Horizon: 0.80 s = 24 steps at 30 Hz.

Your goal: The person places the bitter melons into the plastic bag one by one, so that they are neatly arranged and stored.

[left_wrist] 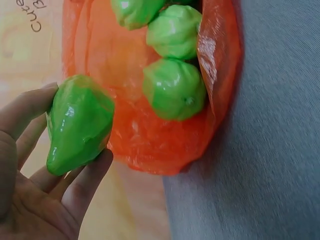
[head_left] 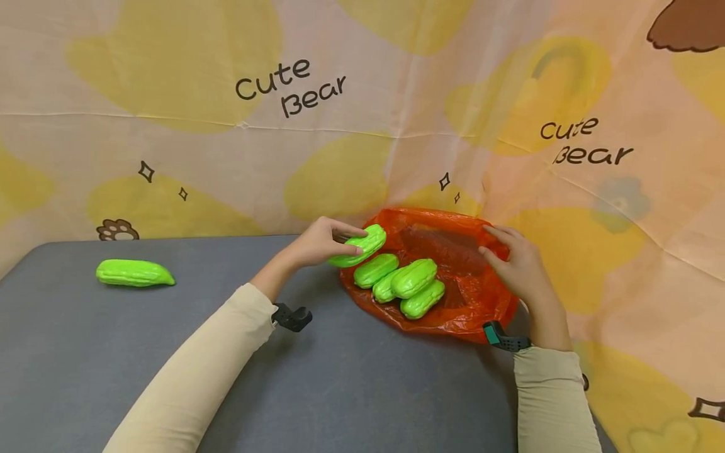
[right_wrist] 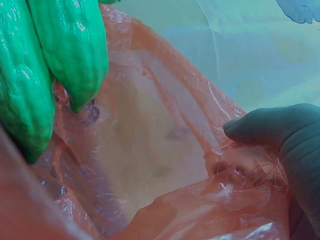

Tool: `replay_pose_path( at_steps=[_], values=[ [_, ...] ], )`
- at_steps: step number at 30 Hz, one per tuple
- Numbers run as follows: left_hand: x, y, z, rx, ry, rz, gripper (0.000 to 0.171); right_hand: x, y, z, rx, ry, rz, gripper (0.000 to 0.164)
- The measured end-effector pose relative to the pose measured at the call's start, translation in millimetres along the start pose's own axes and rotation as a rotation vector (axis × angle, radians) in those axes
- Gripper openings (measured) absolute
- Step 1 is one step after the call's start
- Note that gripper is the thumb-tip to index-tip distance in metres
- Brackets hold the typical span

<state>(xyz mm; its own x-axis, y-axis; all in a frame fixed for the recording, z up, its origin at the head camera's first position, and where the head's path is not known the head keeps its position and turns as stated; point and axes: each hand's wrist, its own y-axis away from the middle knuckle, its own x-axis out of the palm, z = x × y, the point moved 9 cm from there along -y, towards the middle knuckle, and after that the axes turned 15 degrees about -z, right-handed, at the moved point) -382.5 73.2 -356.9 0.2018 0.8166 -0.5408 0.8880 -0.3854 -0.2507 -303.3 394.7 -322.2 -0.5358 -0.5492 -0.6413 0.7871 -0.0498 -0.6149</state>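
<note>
My left hand holds a bright green bitter melon between thumb and fingertips, over the left rim of a red plastic bag. In the left wrist view the held bitter melon points its tapered end toward the palm. Several more bitter melons lie piled in the left part of the bag, whose mouth is spread wide. At the bag's right side, my right hand grips the rim. The right wrist view has the thumb over bunched red film, with the other fingers mostly hidden.
One more bitter melon lies alone on the far left of the grey table. A patterned cloth with printed lettering hangs close behind the table and along its right side. Dark bands are worn on both wrists.
</note>
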Motion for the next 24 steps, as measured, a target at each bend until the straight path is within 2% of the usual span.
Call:
replay_pose_path(
  at_steps=[12, 18, 24],
  values=[
    [17.7, -11.9, -9.6, 0.021, -0.062, 0.047, 0.040, 2, -2, 0, -0.001, 0.002, 0.002, 0.047],
    [23.5, -16.5, -8.4, -0.017, -0.057, 0.026, 0.040, 1, -1, 0, -0.007, -0.004, -0.005, 0.047],
    [29.3, -18.4, -8.8, -0.045, -0.014, 0.022, 0.040, 0, -1, 2, -0.018, -0.006, -0.010, 0.046]
  ],
)
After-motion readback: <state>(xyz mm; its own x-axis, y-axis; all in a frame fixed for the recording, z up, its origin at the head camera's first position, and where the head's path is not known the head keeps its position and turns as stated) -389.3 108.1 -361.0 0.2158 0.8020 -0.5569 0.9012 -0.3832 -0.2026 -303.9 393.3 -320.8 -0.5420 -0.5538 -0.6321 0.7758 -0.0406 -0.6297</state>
